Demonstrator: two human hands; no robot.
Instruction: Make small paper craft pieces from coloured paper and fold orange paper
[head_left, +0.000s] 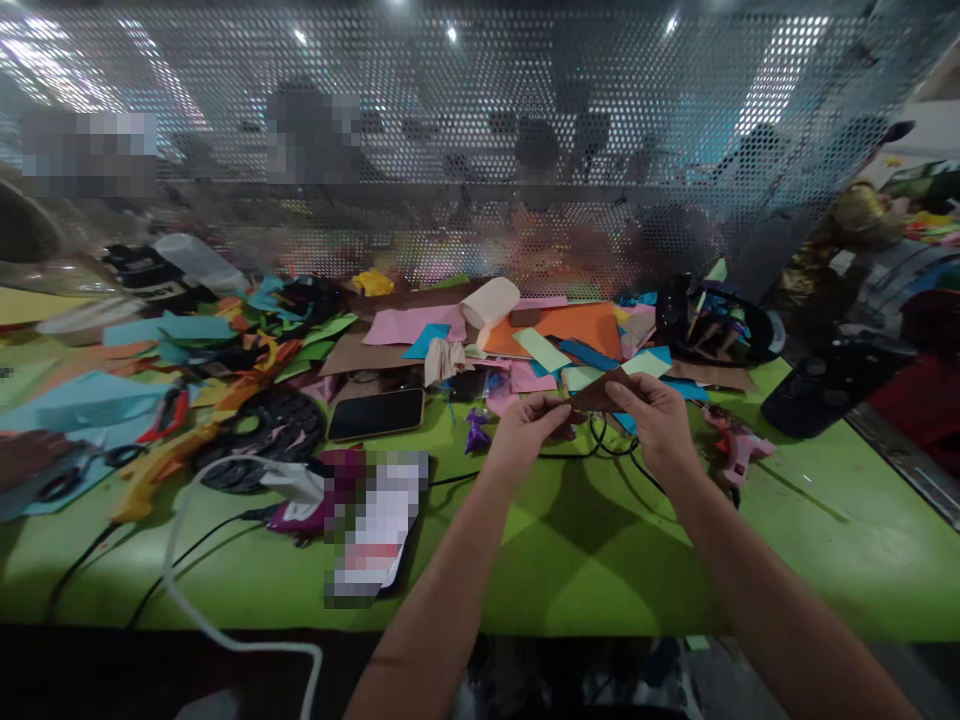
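**Brown Paper Pinched Between Two Hands Over a Littered Table**

The person's left hand [525,428] and right hand [660,418] were raised above the green table [600,570], each closed on one end of a small piece of brown paper [596,395]. Thumbs and fingertips gripped its edges, so the piece was stretched between them, clear of the tabletop. This was apparently to keep it taut and away from the litter beneath.

The paper hung near the middle of the scene, just nearer than an orange sheet [577,325] and a scatter of coloured offcuts. Black cables [600,442] looped across the table under the hands. A pink glue gun [735,445] lay just right of the right hand, seemingly within easy reach. A purple scrap [476,432] sat beside the left hand, and a dark phone [375,413] lay face up farther left. A pale roll [491,300] rested farther off, before the perforated metal screen [480,130].
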